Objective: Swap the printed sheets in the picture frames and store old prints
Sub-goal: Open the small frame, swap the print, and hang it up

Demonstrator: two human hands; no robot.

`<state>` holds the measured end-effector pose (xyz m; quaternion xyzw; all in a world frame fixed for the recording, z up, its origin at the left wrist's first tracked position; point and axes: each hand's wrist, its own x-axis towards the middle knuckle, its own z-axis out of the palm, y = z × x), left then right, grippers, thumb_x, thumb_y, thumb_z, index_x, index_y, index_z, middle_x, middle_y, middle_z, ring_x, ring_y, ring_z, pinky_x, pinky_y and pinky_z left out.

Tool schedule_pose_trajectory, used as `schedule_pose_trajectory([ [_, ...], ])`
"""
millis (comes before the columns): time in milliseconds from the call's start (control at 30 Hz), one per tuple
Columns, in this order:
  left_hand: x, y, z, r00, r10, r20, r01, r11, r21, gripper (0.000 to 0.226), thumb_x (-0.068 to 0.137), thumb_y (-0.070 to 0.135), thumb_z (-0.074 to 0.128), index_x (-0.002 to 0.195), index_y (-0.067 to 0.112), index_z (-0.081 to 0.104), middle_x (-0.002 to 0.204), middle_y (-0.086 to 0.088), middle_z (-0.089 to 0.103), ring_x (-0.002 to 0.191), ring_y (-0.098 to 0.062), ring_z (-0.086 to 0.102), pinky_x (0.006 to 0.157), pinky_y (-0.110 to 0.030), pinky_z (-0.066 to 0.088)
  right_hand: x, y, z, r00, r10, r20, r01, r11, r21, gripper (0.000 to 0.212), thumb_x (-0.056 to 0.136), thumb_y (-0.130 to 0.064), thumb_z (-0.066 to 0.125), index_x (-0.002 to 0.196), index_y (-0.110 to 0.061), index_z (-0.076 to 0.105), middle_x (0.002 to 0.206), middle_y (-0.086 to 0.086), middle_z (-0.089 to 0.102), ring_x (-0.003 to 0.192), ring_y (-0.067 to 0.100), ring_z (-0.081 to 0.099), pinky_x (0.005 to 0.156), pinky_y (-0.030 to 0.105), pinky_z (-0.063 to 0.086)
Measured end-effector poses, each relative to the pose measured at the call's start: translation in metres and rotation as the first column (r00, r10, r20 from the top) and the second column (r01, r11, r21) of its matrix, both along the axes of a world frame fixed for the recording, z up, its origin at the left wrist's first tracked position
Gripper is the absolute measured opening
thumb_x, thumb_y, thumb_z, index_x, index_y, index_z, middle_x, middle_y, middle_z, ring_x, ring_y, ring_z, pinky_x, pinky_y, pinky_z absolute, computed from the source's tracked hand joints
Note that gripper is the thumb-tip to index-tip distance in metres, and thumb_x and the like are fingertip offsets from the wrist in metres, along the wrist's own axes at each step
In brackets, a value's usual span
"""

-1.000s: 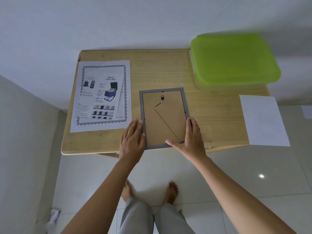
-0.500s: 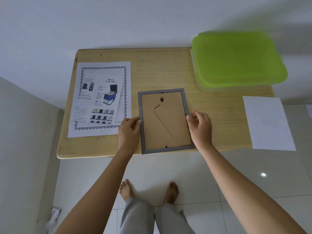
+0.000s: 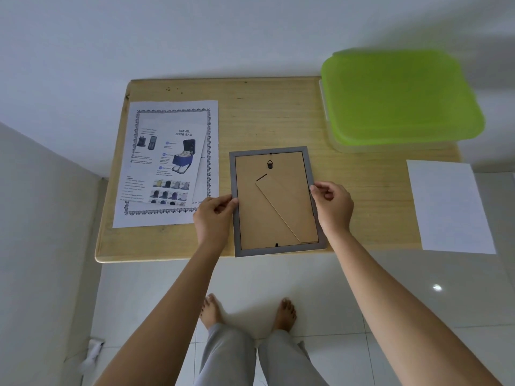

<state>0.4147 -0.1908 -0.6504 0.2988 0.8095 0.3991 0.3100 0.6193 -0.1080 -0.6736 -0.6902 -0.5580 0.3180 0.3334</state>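
Picture frame [image 3: 276, 201] face-down, not yet opened.
Left grip [image 3: 216, 215] and right grip [image 3: 333, 203], flat before, now pinch its side rails.

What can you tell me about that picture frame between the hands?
The picture frame is a grey-rimmed rectangle, back side up, at the near edge of the wooden table. Its brown, cardboard-like backing carries a flat-folded easel stand and a small black hanging hook near the far edge. The left hand pinches its left rim, the right hand its right rim. Whether it rests fully on the table cannot be told.
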Motion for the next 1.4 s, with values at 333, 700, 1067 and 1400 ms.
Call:
schedule_pose_trajectory([
  [333,-0.003,0.004,0.005,0.991,0.043,0.124,-0.04,0.999,-0.025,0.028,0.075,0.021,0.076,0.1,0.01,0.07,0.082,0.004,0.065,0.071,-0.002,0.055,0.069,-0.012,0.045,0.003,0.002,0.002,0.999,0.028,-0.042,-0.03,0.999,-0.042,0.016,0.083,-0.021,0.066,0.097,-0.012,0.07,0.092,0.003,0.066,0.081,0.014,0.055,0.074,0.026,0.045],
  [700,-0.007,0.01,0.007,0.99,0.044,0.137,-0.033,0.996,-0.082,0.026,0.071,0.022,0.079,0.093,0.01,0.071,0.072,0.008,0.062,0.067,0.0,0.054,0.059,-0.008,0.039,0.0,0.005,0.002,0.996,0.005,-0.09,-0.013,0.996,-0.086,0.014,0.078,-0.019,0.071,0.09,-0.013,0.068,0.083,0.0,0.065,0.078,0.014,0.059,0.078,0.036,0.051],
  [1067,-0.003,0.017,0.01,0.996,0.019,0.092,-0.009,0.994,-0.11,0.021,0.072,0.016,0.078,0.087,0.008,0.067,0.069,0.004,0.058,0.065,-0.005,0.052,0.059,-0.012,0.039,-0.007,0.006,0.006,0.998,-0.049,-0.032,0.044,0.989,-0.145,0.022,0.074,-0.029,0.073,0.067,-0.035,0.054,0.069,-0.017,0.058,0.085,0.022,0.062,0.087,0.051,0.046],
  [1400,-0.006,0.012,0.008,0.997,-0.049,0.055,0.054,0.994,-0.092,0.019,0.075,0.022,0.076,0.088,0.01,0.067,0.073,0.005,0.06,0.067,-0.004,0.053,0.06,-0.012,0.039,-0.007,0.002,0.008,1.0,-0.028,0.007,0.029,0.994,-0.109,0.014,0.078,-0.031,0.07,0.075,-0.032,0.056,0.078,-0.01,0.062,0.09,0.025,0.06,0.087,0.051,0.046],
])
